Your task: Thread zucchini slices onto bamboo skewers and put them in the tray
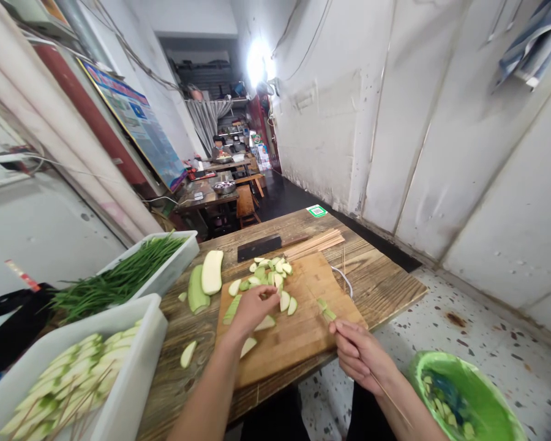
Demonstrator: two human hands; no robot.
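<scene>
My right hand (358, 352) is closed around a thin wooden skewer (388, 395). A few green-edged zucchini slices (326, 309) are threaded near its far end, above the cutting board (303, 331). Over the board's left part, my left hand (257, 312) has its fingers pinched together at a pale zucchini slice (279, 282). Around that hand lie more loose slices (291, 305), some heaped towards the back of the board. Two long halved zucchini pieces, a peeled-looking one (212, 272) and a green one (196, 290), rest on the table left of the board.
Behind the board are a dark cleaver (259, 247) and a bundle of bare skewers (319, 242). At left stand a white tub (153, 343) of skewered slices and another white tub (190, 248) of green chives. A green bin (496, 398) with scraps sits on the floor at right.
</scene>
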